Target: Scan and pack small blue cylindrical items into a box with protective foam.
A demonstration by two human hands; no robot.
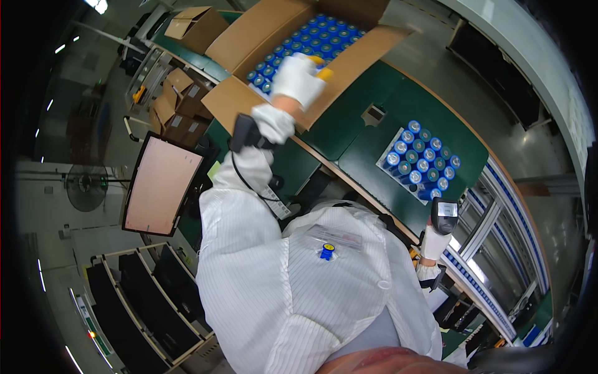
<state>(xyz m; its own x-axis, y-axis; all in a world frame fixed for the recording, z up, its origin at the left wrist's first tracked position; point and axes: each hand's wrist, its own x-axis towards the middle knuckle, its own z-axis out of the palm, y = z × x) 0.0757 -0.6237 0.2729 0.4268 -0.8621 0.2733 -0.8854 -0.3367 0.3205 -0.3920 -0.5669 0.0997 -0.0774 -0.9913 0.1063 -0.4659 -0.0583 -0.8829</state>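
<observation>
My left hand (298, 81), in a white glove with yellow fingertips, reaches over an open cardboard box (233, 103). Its visible yellow fingertips are apart, and nothing shows between them; the hand is slightly blurred. Rows of blue cylindrical cells (311, 38) stand upright in the box, partly hidden beneath that hand. To the right, my gloved right hand (434, 243) is closed around a black handheld scanner (445, 216) with a small lit screen, which hides most of its fingers. Close by, a block of blue cells (423, 156) stands upright on a white sheet (385, 161).
The cells and box rest on a green worktable (349, 140). A monitor (163, 185) stands at left, above a black-shelved rack (134, 296). More cardboard boxes (180, 103) are at far left. A metal roller conveyor (486, 230) runs along the right.
</observation>
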